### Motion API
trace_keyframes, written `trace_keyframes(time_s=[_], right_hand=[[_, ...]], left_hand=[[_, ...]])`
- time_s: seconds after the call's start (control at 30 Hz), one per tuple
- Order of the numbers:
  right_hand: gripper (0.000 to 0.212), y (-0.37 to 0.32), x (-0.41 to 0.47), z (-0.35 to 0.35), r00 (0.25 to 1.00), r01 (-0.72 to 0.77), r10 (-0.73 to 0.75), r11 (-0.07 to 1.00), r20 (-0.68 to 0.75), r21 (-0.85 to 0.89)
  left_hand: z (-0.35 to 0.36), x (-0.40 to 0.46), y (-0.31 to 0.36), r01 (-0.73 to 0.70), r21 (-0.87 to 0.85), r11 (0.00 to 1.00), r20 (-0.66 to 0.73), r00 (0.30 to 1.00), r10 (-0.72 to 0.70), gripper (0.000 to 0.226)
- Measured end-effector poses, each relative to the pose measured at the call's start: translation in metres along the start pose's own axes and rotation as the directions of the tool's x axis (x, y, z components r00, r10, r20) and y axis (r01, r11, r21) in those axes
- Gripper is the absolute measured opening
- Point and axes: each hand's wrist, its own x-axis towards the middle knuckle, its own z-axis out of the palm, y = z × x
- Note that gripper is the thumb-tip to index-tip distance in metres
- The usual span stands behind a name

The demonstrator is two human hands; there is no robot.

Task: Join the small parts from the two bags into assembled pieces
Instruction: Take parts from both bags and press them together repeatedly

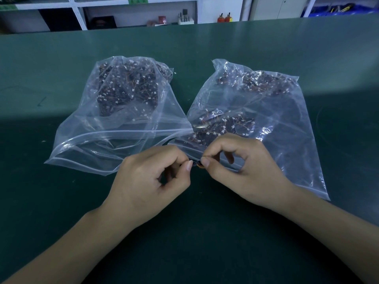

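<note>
1. Both hands meet at the near middle of the green bench [205, 232] – the left hand [149, 181] and the right hand [242, 167] each pinch one end of a tiny dark part [196, 163] with an orange wire, thumb against forefinger, the other fingers curled
2. The two zip bags lie just behind: the left bag [114, 111] with its mouth gaping, the right bag [256, 111] partly under the right hand, both holding dark wired pieces with white ends
3. The join looks under way; whether the halves are seated is hidden by the fingertips
4. Risks, as I judge them – pushing askew could bend a connector; pulling on the thin wire could tear it; a loosened pinch could drop the part; the right wrist dragging its bag could spill pieces
</note>
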Motion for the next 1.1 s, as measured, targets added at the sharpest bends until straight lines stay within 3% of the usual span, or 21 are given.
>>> trace_keyframes(time_s=[0.87, 1.0, 1.1], right_hand=[[0.006, 0.0016, -0.0010, -0.0014, 1.000, 0.024, -0.023, 1.000, 0.012, -0.017], [0.008, 0.0026, 0.0000, -0.0023, 0.999, 0.010, -0.010, 1.000, -0.034, -0.002], [0.014, 0.0039, 0.0024, -0.0059, 0.996, 0.031, -0.039, 0.994, -0.076, -0.100]], left_hand=[[0.0011, -0.0022, -0.0032, -0.005, -0.028, 1.000, 0.005, 1.000, 0.005, 0.026], [0.0017, -0.0021, -0.0032, 0.019, -0.082, 0.996, -0.073, 0.997, -0.025, 0.022], [0.0011, -0.0011, -0.0024, 0.013, -0.132, 0.991, -0.172, 0.985, -0.036, 0.006]])
